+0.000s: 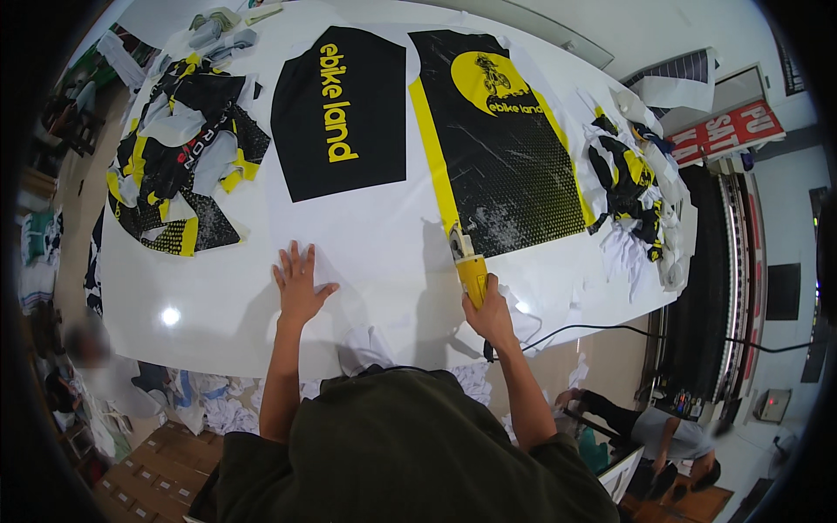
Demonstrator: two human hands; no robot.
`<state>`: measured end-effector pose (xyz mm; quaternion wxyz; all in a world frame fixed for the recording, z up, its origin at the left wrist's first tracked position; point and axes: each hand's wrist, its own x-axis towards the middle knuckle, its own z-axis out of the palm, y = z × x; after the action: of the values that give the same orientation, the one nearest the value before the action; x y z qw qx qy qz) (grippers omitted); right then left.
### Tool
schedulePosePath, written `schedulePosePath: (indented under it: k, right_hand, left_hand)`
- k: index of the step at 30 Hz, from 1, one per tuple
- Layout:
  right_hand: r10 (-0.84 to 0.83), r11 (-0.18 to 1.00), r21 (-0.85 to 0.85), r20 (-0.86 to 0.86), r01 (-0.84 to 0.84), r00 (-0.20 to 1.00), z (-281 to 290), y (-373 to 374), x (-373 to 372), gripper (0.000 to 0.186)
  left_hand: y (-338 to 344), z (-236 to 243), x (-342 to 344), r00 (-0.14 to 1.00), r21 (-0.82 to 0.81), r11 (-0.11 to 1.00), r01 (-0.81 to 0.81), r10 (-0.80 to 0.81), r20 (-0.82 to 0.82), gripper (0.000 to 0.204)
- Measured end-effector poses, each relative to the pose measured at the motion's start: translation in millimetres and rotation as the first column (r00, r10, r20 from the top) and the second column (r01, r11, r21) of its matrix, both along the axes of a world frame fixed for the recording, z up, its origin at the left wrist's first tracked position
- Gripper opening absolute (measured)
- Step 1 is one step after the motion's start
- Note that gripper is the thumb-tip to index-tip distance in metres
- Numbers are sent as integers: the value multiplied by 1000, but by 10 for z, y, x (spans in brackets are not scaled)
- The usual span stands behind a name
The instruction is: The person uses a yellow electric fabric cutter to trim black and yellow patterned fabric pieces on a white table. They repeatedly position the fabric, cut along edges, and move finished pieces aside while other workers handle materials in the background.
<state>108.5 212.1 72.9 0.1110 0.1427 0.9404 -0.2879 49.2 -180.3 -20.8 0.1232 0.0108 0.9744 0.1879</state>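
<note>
Yellow corded rotary cutter (472, 277) sits clamped in my right hand (491, 314), blade at black-and-yellow printed panel's (501, 161) near-left corner; my left hand (300, 286), fingers apart, by table's (209, 292) near edge.

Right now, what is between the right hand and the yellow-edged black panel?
In the head view, the yellow cutter, held in the right hand, reaches to the panel.
</note>
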Motion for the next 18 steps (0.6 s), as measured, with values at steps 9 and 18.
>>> schedulePosePath:
  k: [9, 18]
  right_hand:
    - [43, 999, -14, -66, -44, 997, -75, -47, -527, 55]
    - [67, 997, -23, -107, -70, 992, -149, -117, -1101, 53]
  left_hand:
    - [1, 43, -5, 1000, 19, 1000, -16, 16, 3, 106]
    - [3, 83, -16, 999, 45, 998, -34, 33, 35, 105]
